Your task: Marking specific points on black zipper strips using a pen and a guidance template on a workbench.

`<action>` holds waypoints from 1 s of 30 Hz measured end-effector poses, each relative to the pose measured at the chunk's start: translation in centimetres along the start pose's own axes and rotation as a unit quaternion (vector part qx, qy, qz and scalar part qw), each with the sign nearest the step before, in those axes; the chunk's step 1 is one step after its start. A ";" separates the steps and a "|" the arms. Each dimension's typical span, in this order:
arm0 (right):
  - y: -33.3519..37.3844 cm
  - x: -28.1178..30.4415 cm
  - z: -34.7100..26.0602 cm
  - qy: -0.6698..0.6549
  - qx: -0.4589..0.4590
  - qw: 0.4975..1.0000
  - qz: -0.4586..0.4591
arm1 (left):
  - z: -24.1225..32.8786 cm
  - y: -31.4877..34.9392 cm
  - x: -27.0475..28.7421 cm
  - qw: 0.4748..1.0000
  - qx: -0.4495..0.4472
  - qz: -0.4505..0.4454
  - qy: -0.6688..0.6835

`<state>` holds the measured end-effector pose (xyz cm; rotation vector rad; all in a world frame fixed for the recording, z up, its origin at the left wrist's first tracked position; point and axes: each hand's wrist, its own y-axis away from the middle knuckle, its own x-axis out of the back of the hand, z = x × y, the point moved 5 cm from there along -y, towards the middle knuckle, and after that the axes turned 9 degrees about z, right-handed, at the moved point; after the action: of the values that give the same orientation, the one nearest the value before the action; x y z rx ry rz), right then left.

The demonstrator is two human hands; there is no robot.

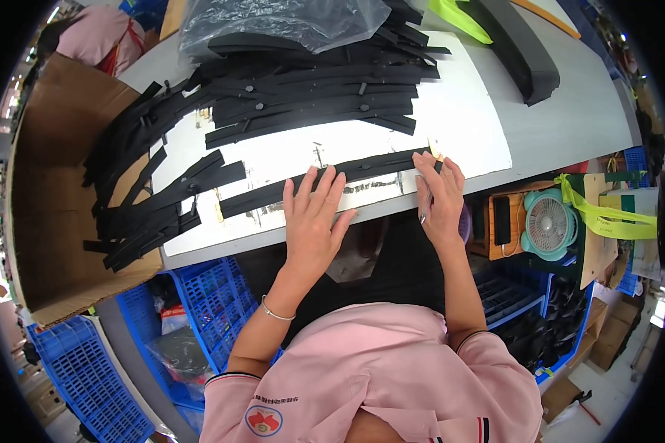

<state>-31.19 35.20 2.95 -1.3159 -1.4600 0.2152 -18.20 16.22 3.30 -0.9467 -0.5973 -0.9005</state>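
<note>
A single long black fabric strip [377,165] lies on the white sheet [469,118] near the table's front edge. My left hand [314,218] rests flat across the middle of this strip, fingers spread and holding nothing. At the strip's right end, my right hand [442,198] has its fingers curled around a slim pen [423,216], whose lower end sticks out by the palm. Its fingertips touch the strip's end. Dark marks and lines show on the sheet beside the strip.
Many black strips [314,92] are spread at the back under a clear plastic bag [273,22]. More strips [148,214] hang into a cardboard box [59,148] at left. Right of me are a teal fan [550,224], a phone [502,220] and a curved black part [513,48].
</note>
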 end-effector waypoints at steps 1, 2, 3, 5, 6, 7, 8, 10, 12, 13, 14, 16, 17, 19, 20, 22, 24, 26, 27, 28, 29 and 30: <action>-0.2 0.2 0.1 -0.006 -0.010 1.000 -0.011 | 0.0 0.0 -0.1 1.000 0.000 0.000 0.002; -0.4 0.4 0.2 -0.012 -0.021 0.999 -0.023 | -0.2 0.1 -0.1 1.000 0.000 0.003 0.001; -0.9 0.5 0.0 -0.010 -0.020 0.999 -0.023 | -0.3 0.1 0.0 1.000 0.000 0.005 0.000; -2.8 1.0 -0.6 -0.088 -0.043 0.995 0.012 | -0.3 0.1 0.0 1.000 0.001 0.003 -0.001; -3.5 1.1 -0.8 -0.085 -0.043 0.995 0.012 | -0.3 0.1 0.0 1.000 0.002 0.000 -0.005; -4.1 1.0 -0.7 -0.125 -0.081 0.989 -0.004 | -0.2 0.1 0.0 1.000 0.000 -0.001 -0.003; -4.4 0.6 -0.4 -0.164 -0.119 0.979 -0.019 | -0.2 0.0 -0.1 1.000 0.004 -0.002 -0.004; -4.8 -0.8 0.2 -0.195 -0.181 0.962 -0.053 | -0.1 0.0 -0.1 1.000 0.007 -0.004 -0.004; -3.9 -2.7 2.1 -0.258 -0.227 0.937 -0.058 | 0.2 -0.2 -0.1 1.000 0.018 0.006 0.004; -3.6 -3.0 2.2 -0.257 -0.227 0.938 -0.059 | 0.3 -0.3 -0.2 1.000 0.019 0.005 0.006; -3.4 -3.2 2.3 -0.256 -0.236 0.935 -0.065 | 0.5 -0.5 -0.3 0.999 0.020 0.012 0.027; -3.2 -3.5 2.3 -0.254 -0.244 0.933 -0.074 | 1.2 -1.2 -0.6 0.998 0.024 0.020 0.049; -3.2 -3.6 2.1 -0.253 -0.234 0.936 -0.073 | 2.0 -1.8 -0.9 0.998 0.003 0.011 0.057; -3.2 -3.8 2.1 -0.252 -0.222 0.939 -0.073 | 2.9 -2.7 -1.8 0.998 -0.016 0.004 0.067; -3.2 -3.9 2.2 -0.242 -0.209 0.945 -0.071 | 3.3 -3.0 -2.4 0.997 -0.027 -0.003 0.070; -3.2 -4.0 2.1 -0.232 -0.194 0.950 -0.071 | 3.6 -3.2 -3.4 0.997 -0.030 -0.015 0.068; -3.2 -4.0 1.9 -0.211 -0.179 0.958 -0.069 | 3.7 -3.2 -4.0 0.998 -0.027 -0.017 0.054; -3.4 -3.9 1.8 -0.192 -0.159 0.966 -0.070 | 3.7 -3.1 -4.1 0.999 -0.026 -0.023 0.039; -3.5 -3.9 1.7 -0.173 -0.137 0.973 -0.068 | 3.7 -3.1 -4.1 0.999 -0.027 -0.019 0.040; -3.6 -3.9 1.7 -0.173 -0.138 0.973 -0.069 | 3.8 -3.2 -4.0 0.999 -0.028 -0.014 0.042; -3.7 -3.9 1.7 -0.171 -0.129 0.974 -0.067 | 3.8 -3.2 -4.1 0.999 -0.028 -0.015 0.041; -3.7 -3.8 1.6 -0.168 -0.121 0.976 -0.065 | 3.8 -3.2 -4.1 0.999 -0.029 -0.015 0.033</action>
<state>-35.46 31.63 2.84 -1.4195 -1.9008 0.1850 -23.26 20.23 3.33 -0.9580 -0.5328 -0.9765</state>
